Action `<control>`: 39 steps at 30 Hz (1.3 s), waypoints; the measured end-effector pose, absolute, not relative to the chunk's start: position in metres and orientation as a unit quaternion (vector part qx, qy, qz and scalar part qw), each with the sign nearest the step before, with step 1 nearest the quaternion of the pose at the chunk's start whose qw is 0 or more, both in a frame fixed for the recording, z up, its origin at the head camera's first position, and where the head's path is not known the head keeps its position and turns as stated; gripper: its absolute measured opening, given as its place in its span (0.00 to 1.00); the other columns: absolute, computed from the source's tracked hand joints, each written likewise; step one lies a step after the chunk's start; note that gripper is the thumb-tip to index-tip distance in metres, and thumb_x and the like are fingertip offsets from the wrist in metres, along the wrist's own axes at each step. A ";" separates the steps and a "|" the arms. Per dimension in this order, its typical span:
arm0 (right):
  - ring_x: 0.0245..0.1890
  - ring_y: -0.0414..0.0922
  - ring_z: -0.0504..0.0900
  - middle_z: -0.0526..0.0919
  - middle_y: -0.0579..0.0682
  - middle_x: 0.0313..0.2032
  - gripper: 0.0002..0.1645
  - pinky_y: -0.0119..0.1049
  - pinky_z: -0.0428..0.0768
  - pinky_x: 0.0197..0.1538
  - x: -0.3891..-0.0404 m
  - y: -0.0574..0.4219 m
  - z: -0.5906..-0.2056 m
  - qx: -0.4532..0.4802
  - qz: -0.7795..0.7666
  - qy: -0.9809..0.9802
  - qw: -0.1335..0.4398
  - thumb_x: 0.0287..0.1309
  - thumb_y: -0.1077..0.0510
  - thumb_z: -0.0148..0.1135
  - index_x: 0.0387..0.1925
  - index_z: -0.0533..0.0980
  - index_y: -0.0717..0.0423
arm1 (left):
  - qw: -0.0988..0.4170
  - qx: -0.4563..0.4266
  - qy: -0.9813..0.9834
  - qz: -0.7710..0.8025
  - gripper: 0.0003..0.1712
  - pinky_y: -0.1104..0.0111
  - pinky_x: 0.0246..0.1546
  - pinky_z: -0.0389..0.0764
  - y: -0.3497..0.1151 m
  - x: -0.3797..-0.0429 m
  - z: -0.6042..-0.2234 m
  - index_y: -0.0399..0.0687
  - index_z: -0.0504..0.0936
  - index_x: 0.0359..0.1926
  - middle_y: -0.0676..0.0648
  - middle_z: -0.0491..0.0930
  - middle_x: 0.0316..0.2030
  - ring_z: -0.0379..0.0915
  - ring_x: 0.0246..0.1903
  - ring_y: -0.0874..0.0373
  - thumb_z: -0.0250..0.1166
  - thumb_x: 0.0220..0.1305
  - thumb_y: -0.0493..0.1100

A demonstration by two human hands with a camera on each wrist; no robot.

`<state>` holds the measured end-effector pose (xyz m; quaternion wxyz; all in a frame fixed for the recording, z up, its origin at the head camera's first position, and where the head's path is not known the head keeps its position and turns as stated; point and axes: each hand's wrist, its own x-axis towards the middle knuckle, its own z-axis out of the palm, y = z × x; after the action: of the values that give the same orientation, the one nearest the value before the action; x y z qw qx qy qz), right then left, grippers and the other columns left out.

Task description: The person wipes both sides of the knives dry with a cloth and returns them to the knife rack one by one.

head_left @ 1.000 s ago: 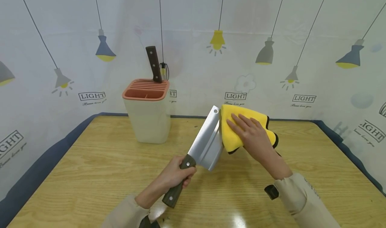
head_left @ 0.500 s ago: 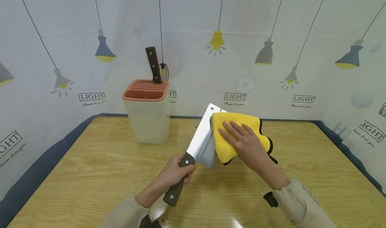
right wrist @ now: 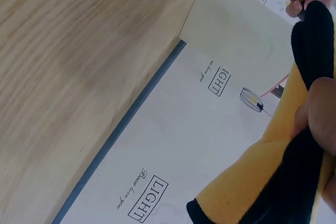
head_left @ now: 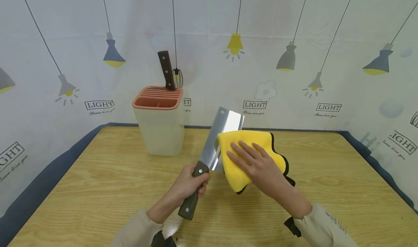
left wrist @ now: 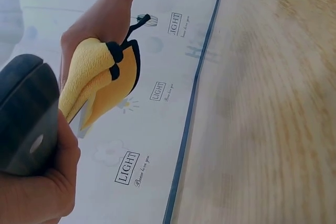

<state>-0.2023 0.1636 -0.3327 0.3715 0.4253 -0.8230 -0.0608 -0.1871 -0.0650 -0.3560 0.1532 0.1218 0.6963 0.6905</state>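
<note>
In the head view my left hand [head_left: 189,185] grips the dark riveted handle of a cleaver [head_left: 210,140], its broad steel blade pointing up and away over the table. My right hand [head_left: 261,169] lies with extended fingers on a folded yellow cloth [head_left: 232,172] edged in black, which covers the middle of the blade and its right edge. From the right wrist, the thumb [right wrist: 323,111] shows on the other side of the cloth [right wrist: 252,177], so the hand pinches it. The left wrist view has the cloth [left wrist: 86,66] folded round the blade.
A pale knife block [head_left: 160,132] with a slotted orange top stands at the back left of the wooden table [head_left: 98,189]. One dark-handled knife [head_left: 167,71] sticks up out of it. Behind the table hangs a backdrop [head_left: 209,58] printed with lamps.
The cloth and right hand have slid left and toward me along the blade, uncovering its far end. The cleaver has shifted slightly left and tilted, its blade now catching light differently.
</note>
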 end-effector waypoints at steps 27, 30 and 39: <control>0.57 0.50 0.68 0.71 0.52 0.56 0.35 0.48 0.68 0.55 -0.182 0.148 -0.325 0.476 -0.119 -0.802 0.340 0.37 0.67 0.67 0.53 0.72 0.51 | 0.117 0.092 0.690 0.709 0.04 0.73 0.11 0.65 -0.061 -0.190 -0.356 0.37 0.64 0.28 0.51 0.65 0.11 0.59 0.09 0.64 0.51 0.57 0.32; 0.56 0.49 0.68 0.71 0.51 0.56 0.36 0.48 0.67 0.55 -0.181 0.147 -0.322 0.473 -0.138 -0.803 0.336 0.36 0.66 0.70 0.53 0.72 0.50 | 0.115 0.096 0.697 0.701 0.04 0.73 0.12 0.66 -0.061 -0.189 -0.356 0.37 0.64 0.28 0.51 0.65 0.11 0.60 0.09 0.64 0.52 0.57 0.32; 0.55 0.49 0.70 0.72 0.51 0.55 0.34 0.47 0.69 0.54 -0.182 0.139 -0.318 0.467 -0.164 -0.805 0.329 0.37 0.66 0.69 0.52 0.73 0.50 | 0.115 0.108 0.711 0.685 0.04 0.73 0.12 0.67 -0.059 -0.186 -0.357 0.36 0.66 0.30 0.50 0.67 0.12 0.61 0.09 0.64 0.53 0.55 0.32</control>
<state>-0.1816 0.1388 -0.3177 0.3287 0.4668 -0.8045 -0.1638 -0.1858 -0.0589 -0.3570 0.1152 0.1085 0.7114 0.6848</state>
